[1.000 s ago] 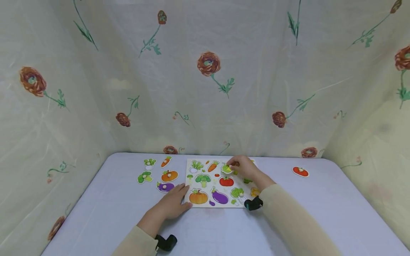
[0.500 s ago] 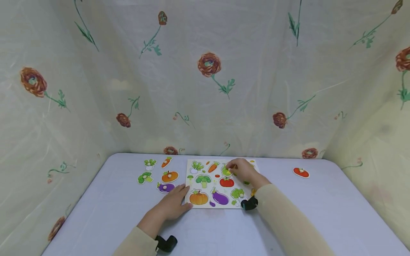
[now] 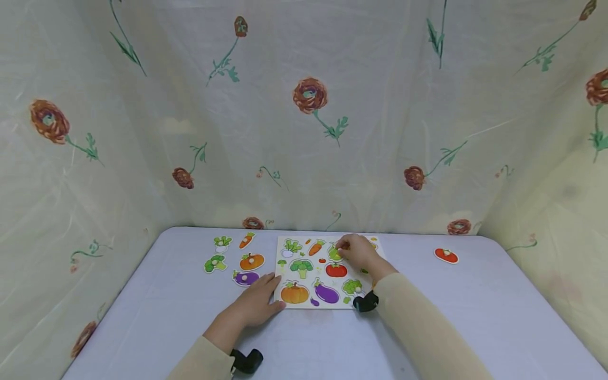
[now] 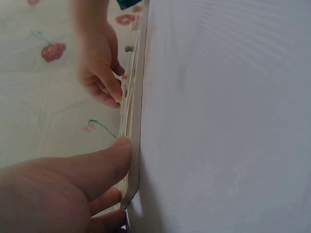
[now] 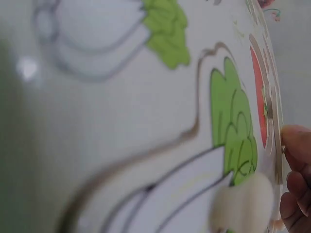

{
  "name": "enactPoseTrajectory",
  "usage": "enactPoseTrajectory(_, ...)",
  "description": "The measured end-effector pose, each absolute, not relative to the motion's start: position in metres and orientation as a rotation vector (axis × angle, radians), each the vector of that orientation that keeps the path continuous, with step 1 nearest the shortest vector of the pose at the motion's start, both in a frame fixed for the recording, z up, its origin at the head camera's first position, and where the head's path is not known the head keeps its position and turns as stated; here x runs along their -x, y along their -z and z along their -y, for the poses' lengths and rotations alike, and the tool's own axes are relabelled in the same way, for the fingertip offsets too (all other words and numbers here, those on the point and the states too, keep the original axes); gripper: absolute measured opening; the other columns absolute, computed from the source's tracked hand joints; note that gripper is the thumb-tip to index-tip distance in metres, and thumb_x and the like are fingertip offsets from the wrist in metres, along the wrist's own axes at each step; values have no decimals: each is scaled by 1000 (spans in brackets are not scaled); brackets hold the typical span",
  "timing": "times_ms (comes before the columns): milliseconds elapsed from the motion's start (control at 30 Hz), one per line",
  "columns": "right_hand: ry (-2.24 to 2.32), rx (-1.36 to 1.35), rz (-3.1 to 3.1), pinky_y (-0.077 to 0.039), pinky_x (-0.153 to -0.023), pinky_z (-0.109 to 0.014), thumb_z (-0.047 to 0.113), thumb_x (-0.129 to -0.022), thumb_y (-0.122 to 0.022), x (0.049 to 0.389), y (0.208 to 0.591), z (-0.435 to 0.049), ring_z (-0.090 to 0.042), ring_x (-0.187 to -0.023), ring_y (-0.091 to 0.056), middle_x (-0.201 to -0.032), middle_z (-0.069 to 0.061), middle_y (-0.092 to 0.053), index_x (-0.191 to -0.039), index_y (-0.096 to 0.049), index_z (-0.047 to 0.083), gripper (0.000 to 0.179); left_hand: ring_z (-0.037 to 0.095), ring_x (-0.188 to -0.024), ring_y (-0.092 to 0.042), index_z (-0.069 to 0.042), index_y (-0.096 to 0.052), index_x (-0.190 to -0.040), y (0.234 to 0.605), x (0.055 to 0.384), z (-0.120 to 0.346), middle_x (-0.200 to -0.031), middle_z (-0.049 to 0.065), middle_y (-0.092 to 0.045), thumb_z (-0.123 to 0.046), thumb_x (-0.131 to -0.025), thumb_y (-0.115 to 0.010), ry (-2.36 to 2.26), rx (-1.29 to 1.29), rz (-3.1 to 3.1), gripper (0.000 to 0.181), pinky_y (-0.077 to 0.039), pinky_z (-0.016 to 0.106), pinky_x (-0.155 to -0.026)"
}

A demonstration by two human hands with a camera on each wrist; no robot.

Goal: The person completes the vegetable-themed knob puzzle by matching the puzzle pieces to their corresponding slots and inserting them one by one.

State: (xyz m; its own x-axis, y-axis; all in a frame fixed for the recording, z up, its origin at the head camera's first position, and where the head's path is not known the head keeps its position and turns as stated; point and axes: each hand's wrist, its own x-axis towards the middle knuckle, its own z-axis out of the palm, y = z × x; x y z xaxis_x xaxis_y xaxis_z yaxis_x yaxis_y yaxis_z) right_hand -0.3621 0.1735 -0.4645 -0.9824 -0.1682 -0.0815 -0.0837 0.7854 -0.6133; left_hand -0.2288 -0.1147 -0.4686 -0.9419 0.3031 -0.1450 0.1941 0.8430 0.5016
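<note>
The white vegetable puzzle board (image 3: 339, 306) lies on the table. My right hand (image 3: 362, 254) pinches a green vegetable puzzle piece (image 3: 334, 254) over its place in the board's back row, partly hiding it. In the right wrist view, fingertips (image 5: 296, 143) meet a thin piece seen edge-on. A bok choy piece (image 3: 352, 286) with a pale knob (image 5: 243, 201) sits in the board's front right. My left hand (image 3: 256, 301) rests against the board's front left corner, thumb at the front edge, fingers along the left side; the left wrist view shows the thumb (image 4: 109, 162) touching the board's edge.
Left of the board lie loose knobbed pieces: a radish (image 3: 221, 244), a carrot (image 3: 246, 240), a broccoli (image 3: 215, 263), a pumpkin (image 3: 252, 261) and an eggplant (image 3: 245, 278). A tomato piece (image 3: 446, 256) lies far right. A flowered curtain (image 3: 370, 132) surrounds the table.
My right hand has shifted slightly left and toward me, and the green piece now sits closer over its matching place. My left hand has stayed still.
</note>
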Motion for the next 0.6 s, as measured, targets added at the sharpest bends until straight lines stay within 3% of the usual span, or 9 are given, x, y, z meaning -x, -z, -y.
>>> enactPoseTrajectory(600, 1065, 96, -2862, -49, -95, -41, 12, -99, -64, 365, 466, -164, -26, -99, -54, -104, -7, -65, -108, -71, 9, 11, 33, -150, -25, -10, -41, -153, 468, 228, 114, -161, 13, -32, -38, -96, -67, -733, -362, -2811, 69, -27, 55, -117)
